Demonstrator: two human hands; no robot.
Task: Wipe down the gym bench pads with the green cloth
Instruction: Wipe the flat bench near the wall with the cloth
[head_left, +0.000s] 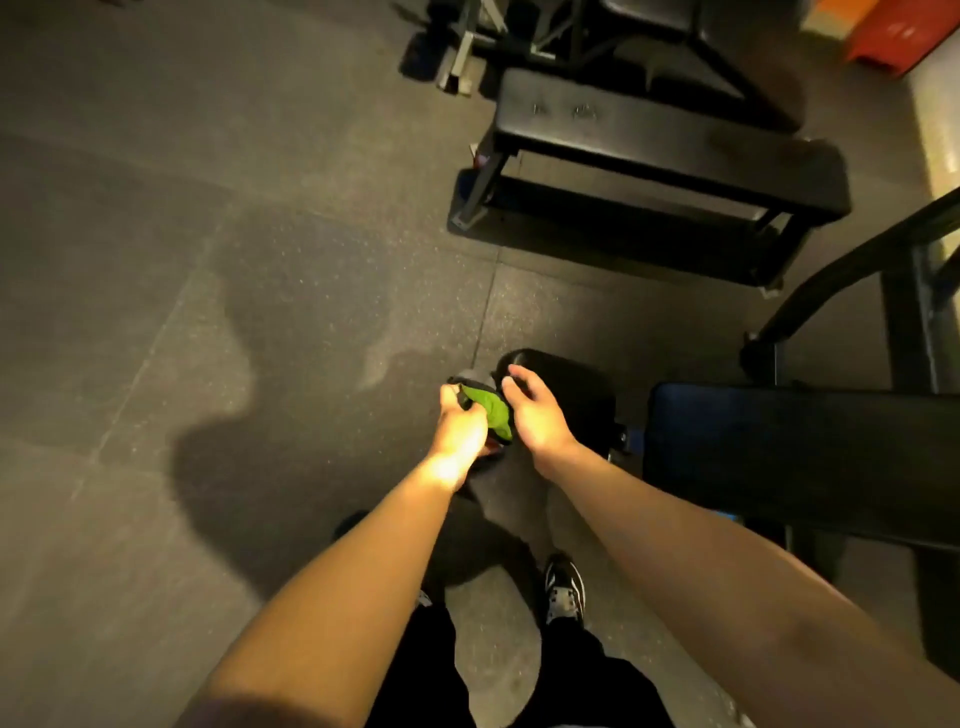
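The left hand (460, 428) and right hand (535, 415) are side by side with the cloth (491, 413) between them. A pad (571, 389) lies just beyond the right hand, a bench (800, 447) to its right, another bench (670, 150) farther ahead.

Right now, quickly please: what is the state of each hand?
Left hand: closed, gripping the green cloth.
Right hand: open, fingers loosely curled, holding nothing, beside the cloth.
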